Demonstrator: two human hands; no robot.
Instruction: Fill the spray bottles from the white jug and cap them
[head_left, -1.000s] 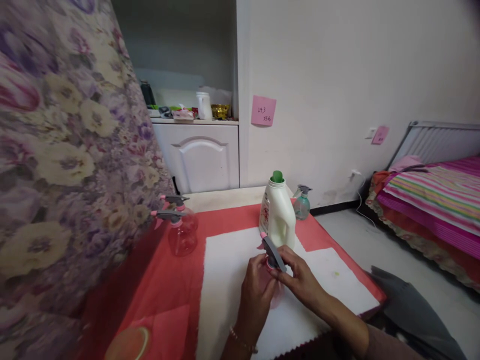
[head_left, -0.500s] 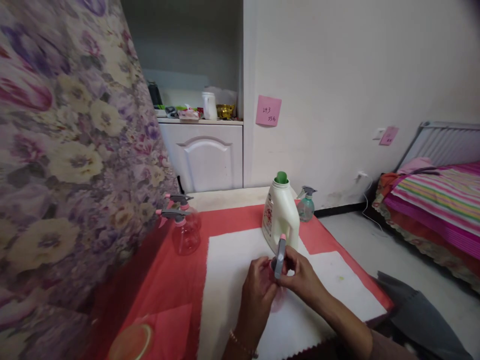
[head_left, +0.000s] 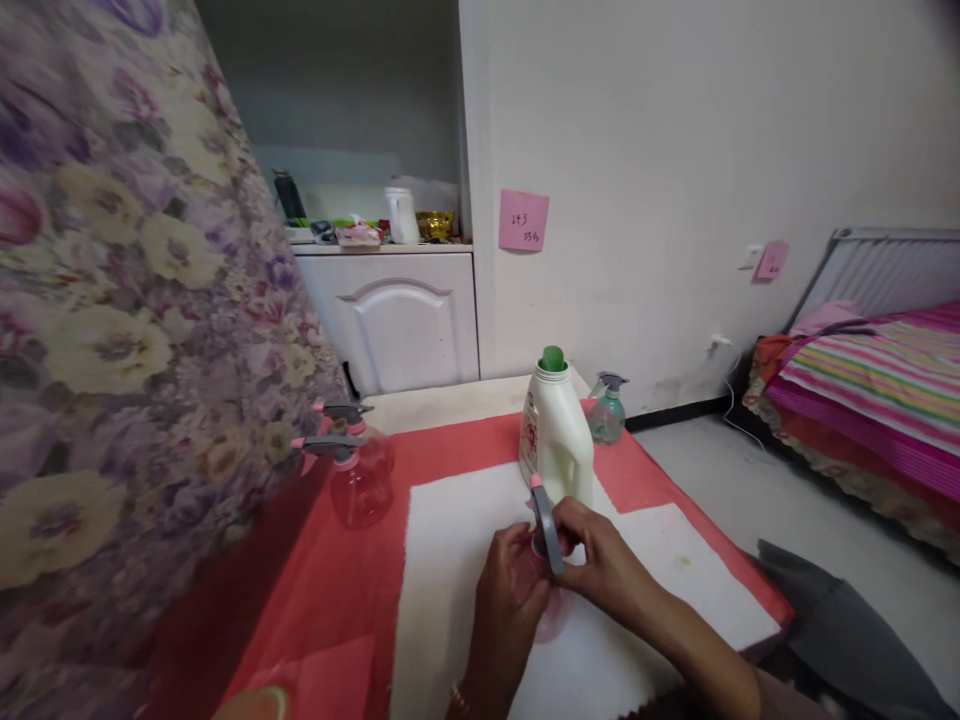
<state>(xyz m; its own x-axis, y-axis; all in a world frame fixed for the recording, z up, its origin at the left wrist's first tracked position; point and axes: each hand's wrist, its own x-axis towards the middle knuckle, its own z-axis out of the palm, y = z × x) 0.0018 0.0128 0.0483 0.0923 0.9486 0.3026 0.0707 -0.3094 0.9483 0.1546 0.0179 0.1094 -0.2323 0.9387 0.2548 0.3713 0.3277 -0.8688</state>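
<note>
Over the white cloth point(head_left: 450, 560) I have a clear pink spray bottle point(head_left: 551, 618) with a grey and pink trigger head point(head_left: 548, 530). My left hand point(head_left: 504, 590) is wrapped round the bottle's upper part. The fingers of my right hand point(head_left: 600, 555) are closed on the grey trigger head, which sits at the bottle's neck. Just behind my hands stands a cream jug point(head_left: 559, 430) with a green piece point(head_left: 553, 358) in its open mouth. Most of the bottle's body is hidden by my hands.
Two more pink spray bottles point(head_left: 361, 495) stand at the left on the red tablecloth point(head_left: 442, 450). A green spray bottle point(head_left: 607, 415) stands behind the jug, to its right. A round-rimmed object point(head_left: 259, 703) shows at the bottom left. A floral curtain point(head_left: 135, 350) hangs at the left.
The trigger head has turned, its pink tip now leaning to the left. Both hands stay on the bottle. The camera view has shifted slightly.
</note>
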